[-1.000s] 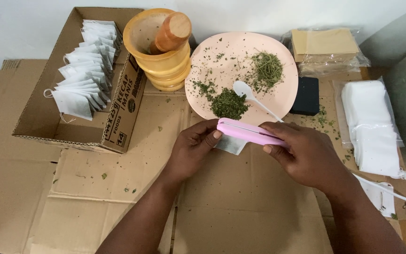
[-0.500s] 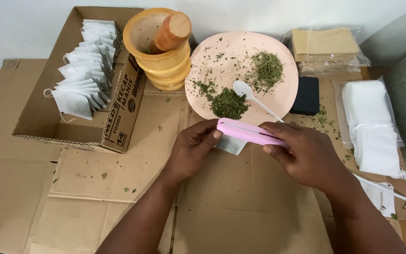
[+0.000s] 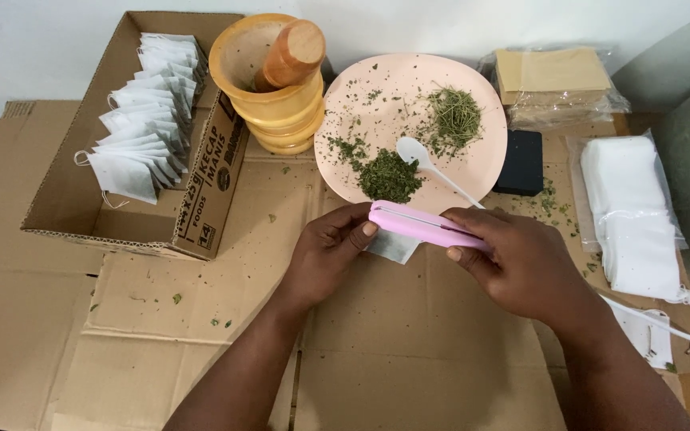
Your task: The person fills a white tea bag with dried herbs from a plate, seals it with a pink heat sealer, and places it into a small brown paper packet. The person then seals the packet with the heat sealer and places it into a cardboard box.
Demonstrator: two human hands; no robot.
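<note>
Slim pink sealer (image 3: 425,227) clamped on white sachet (image 3: 393,247).

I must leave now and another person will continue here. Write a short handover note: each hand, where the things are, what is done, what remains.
Left hand: holds the small white filter bag at its left end.
Right hand: grip shut on the pink handheld sealer, which is clamped over the bag's top edge.
Things: pink plate with two herb piles and a white spoon; wooden mortar and pestle behind; stack of empty bags at right.
Done: many filled bags stand in the cardboard box at left.
Left: this bag is still in the sealer; herbs and empty bags remain.
</note>
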